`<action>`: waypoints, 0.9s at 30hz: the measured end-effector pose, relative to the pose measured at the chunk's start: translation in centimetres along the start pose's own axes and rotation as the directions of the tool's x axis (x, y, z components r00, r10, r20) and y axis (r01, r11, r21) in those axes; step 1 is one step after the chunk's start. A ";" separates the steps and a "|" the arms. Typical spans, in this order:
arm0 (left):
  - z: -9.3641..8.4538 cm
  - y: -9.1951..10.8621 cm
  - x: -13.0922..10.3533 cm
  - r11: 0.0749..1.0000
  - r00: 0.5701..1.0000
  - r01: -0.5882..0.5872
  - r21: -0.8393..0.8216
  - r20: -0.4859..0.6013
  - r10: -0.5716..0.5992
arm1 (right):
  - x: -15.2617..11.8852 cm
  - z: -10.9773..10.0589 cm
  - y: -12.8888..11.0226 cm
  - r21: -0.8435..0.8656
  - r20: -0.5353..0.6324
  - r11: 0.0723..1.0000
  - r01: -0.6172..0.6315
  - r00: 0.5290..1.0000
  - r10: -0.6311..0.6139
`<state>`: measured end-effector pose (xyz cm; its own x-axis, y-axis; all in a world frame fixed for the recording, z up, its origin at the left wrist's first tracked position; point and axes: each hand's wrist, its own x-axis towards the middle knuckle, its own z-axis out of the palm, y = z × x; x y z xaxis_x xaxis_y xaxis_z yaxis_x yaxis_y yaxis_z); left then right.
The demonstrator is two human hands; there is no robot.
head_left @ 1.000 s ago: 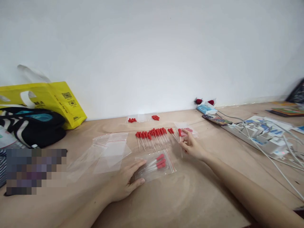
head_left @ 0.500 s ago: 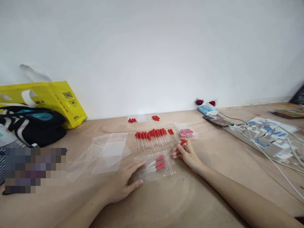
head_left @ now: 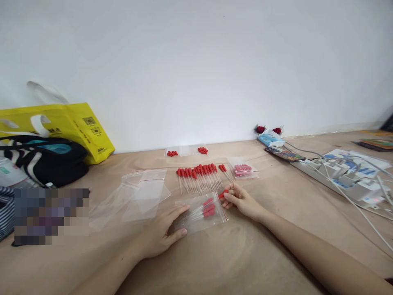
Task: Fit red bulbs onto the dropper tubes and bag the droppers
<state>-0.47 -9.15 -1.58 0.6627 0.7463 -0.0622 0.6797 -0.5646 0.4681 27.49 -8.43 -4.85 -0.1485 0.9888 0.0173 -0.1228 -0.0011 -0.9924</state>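
Observation:
A clear zip bag (head_left: 187, 227) lies flat in front of me with several red-bulbed glass droppers (head_left: 209, 212) inside. My left hand (head_left: 164, 233) rests at the bag's left edge, thumb and fingers apart. At the bag's right-hand mouth, my right hand (head_left: 241, 200) pinches a dropper by its red bulb (head_left: 223, 194); its tip points left into the bag opening. Just beyond the bag lies a row of loose droppers (head_left: 199, 178), bulbs away from me. A pair of droppers (head_left: 225, 172) lies to the right of that row.
Flat zip bags (head_left: 144, 196) lie to the left. A filled bag (head_left: 244, 171) sits behind my right hand, more red bulbs (head_left: 202, 150) near the wall. A power strip (head_left: 344, 184) with cables stands right; a yellow bag (head_left: 95, 139) and black bag (head_left: 58, 164) stand left.
My right hand has moved left and slightly down, bringing the dropper it holds to the bag's mouth. The left hand stays at the bag's edge. The view has shifted slightly.

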 end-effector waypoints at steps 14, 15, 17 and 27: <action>0.0 0.2 0.0 0.999 0.997 -0.049 -0.019 -0.052 0.048 | 0.7 0.3 0.8 -0.246 0.011 0.969 0.010 1.000 -0.008; 0.1 0.1 0.0 0.998 0.997 -0.056 -0.021 -0.055 0.055 | 0.7 0.5 0.9 -0.224 0.013 0.974 0.023 1.000 -0.020; 0.4 0.0 0.0 0.998 0.994 -0.062 -0.025 -0.094 0.060 | 0.6 0.7 0.9 -0.200 0.038 0.980 0.026 0.999 -0.018; 0.6 -0.1 -0.1 0.997 0.988 -0.072 -0.027 -0.139 0.067 | 0.5 0.9 0.2 -0.251 0.158 0.968 -0.027 0.985 0.068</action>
<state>-0.43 -9.39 -2.14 0.6569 0.7483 0.0925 0.6218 -0.6070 0.4949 26.47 -8.06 -4.89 -0.3095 0.9504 -0.0313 0.1315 0.0102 -0.9913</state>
